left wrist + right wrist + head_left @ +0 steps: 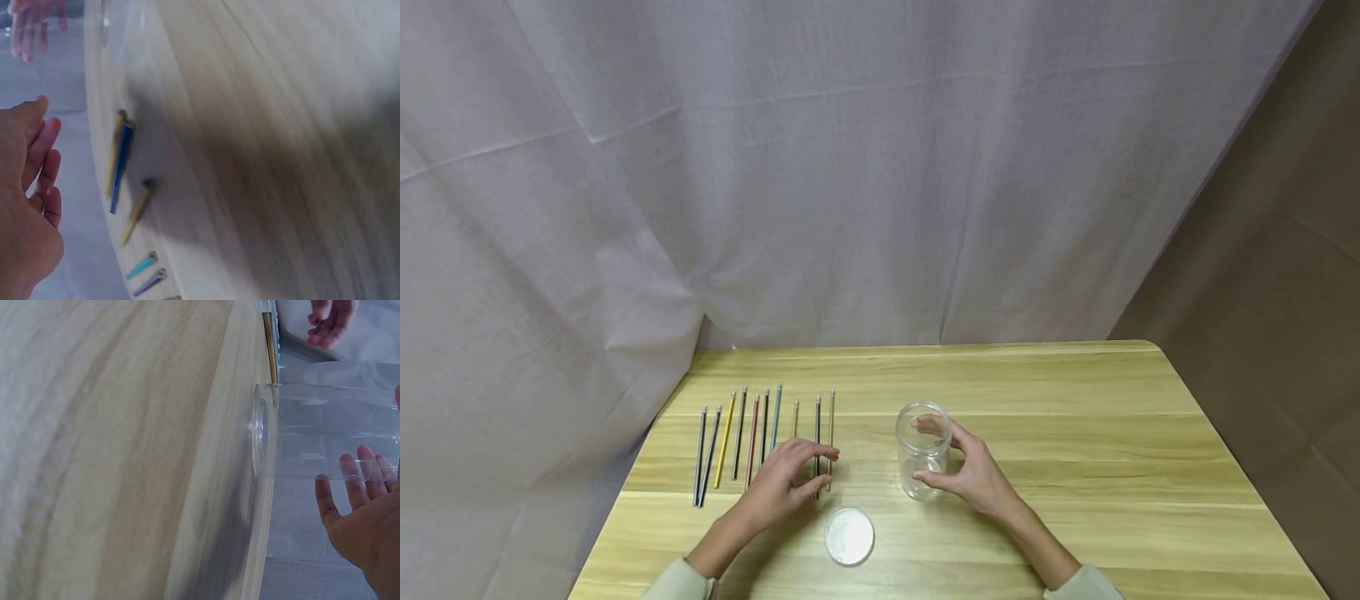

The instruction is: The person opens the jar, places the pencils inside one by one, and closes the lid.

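Note:
A clear plastic jar (917, 462) stands upright and open-topped on the table. My right hand (973, 475) curves round its right side, thumb in front and fingers behind; in the right wrist view these fingers (359, 487) lie against or just behind the clear wall. My left hand (782, 483) hovers over the right end of a row of pencils, holding nothing, its fingers loosely bent. Nearest to it are a dark pencil (817, 425) and a tan pencil (831, 417). A round clear lid (849, 537) lies flat in front, between the hands.
Several more pencils, among them a yellow pencil (726, 440) and a red pencil (752, 437), lie spaced out on the left of the wooden table (1075, 433). Grey curtain (850, 208) hangs behind the back edge, and a brown cloth (1262, 250) hangs on the right.

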`<state>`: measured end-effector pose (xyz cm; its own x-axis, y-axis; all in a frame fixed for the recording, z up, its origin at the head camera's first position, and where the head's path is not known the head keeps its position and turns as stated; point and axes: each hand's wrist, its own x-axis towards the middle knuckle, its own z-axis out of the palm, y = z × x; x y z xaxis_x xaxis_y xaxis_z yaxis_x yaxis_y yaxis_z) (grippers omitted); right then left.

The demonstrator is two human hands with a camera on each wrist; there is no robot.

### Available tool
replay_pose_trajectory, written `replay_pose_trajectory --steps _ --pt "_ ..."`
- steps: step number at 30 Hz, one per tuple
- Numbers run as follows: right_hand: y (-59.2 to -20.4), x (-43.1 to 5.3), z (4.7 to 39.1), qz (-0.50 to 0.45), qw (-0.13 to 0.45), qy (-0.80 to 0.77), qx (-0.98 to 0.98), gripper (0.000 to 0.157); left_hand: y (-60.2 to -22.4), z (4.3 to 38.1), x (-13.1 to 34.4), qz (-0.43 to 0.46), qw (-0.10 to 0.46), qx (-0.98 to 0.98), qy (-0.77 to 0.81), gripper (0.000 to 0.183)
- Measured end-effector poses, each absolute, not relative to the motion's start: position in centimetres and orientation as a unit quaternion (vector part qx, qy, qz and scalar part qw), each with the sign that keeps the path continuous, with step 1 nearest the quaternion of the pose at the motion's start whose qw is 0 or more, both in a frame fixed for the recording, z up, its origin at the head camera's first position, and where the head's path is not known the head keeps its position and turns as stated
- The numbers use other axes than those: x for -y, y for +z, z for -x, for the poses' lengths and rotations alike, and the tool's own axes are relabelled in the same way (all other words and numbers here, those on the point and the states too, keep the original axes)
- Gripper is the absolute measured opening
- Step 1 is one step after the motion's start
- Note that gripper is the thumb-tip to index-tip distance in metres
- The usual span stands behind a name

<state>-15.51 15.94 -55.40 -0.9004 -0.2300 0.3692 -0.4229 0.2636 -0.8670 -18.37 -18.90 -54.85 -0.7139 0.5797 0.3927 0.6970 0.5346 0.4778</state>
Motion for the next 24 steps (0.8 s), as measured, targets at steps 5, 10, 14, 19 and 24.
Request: replay_pose_trajectory --steps 5,10,14,19,24 --pt "-55.5 -16.0 15.5 -0.205 0.083 0.572 0.790 0.074 -55.7 19.4 19.1 0.357 0.050 0.878 -0.314 0.037" --pt "-55.4 -15.9 15.4 -0.204 0.084 0.574 0.789 0.073 -56.3 20.1 19.2 0.353 0.010 0.881 -0.316 0.031" --pt "-55.3 -15.9 15.5 -0.203 0.083 0.574 0.789 0.072 -56.8 20.6 19.3 0.370 0.012 0.876 -0.310 0.030" --pt "-55.3 -15.9 15.4 -0.200 0.082 0.572 0.791 0.073 -57.4 21.1 19.4 0.392 0.029 0.870 -0.297 0.030" --pt "-55.2 -15.9 15.4 -0.202 0.081 0.572 0.791 0.072 -57.7 21.4 19.1 0.396 0.017 0.873 -0.286 0.026"
